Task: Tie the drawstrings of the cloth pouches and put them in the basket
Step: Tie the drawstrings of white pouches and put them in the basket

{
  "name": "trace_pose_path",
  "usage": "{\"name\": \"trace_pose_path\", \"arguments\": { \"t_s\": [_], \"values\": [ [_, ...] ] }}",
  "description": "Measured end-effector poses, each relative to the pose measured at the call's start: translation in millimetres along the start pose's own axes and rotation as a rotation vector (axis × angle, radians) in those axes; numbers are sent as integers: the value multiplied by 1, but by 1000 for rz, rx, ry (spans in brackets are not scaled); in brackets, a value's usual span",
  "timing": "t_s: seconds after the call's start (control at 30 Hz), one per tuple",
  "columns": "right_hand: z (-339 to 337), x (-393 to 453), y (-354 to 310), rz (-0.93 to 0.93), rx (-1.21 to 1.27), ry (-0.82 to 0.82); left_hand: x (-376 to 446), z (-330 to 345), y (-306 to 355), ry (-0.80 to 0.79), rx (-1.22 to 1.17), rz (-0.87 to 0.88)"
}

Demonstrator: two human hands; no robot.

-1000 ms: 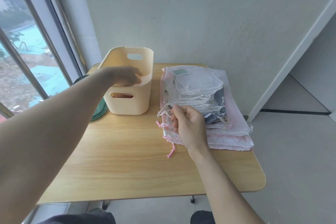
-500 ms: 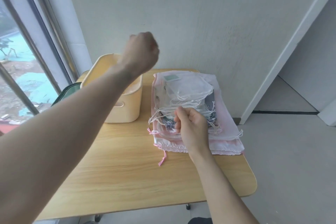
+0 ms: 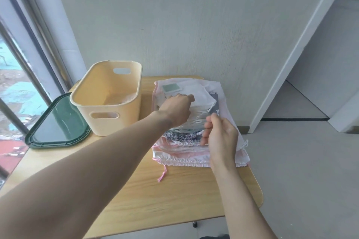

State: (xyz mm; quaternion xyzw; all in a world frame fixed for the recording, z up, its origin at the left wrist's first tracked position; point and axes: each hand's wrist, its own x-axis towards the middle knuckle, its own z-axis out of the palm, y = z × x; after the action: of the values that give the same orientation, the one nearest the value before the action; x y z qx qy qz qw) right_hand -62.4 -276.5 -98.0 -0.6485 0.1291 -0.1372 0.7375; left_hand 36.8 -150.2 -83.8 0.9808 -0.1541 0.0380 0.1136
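Our right hand [image 3: 219,136] hovers over the near side of the pouches [image 3: 186,141], fingers curled — whether they pinch a cord we cannot tell. Our left hand [image 3: 177,107] rests on the stack farther back, its fingers hidden. Soft, light cloth — best lifted by the drawstrings. The basket [image 3: 108,101] stands beside.
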Motion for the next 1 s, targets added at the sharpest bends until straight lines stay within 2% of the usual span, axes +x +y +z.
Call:
{"name": "trace_pose_path", "arguments": {
  "t_s": [0.07,0.23,0.4,0.5,0.67,0.83,1.0],
  "values": [
    [-1,1,-2,10,14,5,-2,-6,1,73,20,25],
    [-3,2,1,-31,-78,13,-25,-35,-6,116,-163,31],
    [2,-7,1,-240,-223,14,-85,-40,-13,265,-223,90],
    [6,-18,-1,-355,-269,-150,-121,-33,-19,295,-258,60],
    [19,-21,17,-464,-585,-506,-168,-17,-37,167,-343,-22],
    [28,-27,38,-345,-701,-635,-196,-14,-66,141,-347,-235],
    [27,-29,35,-58,-455,-640,-209,-19,-80,19,-361,-327]
  ]
}}
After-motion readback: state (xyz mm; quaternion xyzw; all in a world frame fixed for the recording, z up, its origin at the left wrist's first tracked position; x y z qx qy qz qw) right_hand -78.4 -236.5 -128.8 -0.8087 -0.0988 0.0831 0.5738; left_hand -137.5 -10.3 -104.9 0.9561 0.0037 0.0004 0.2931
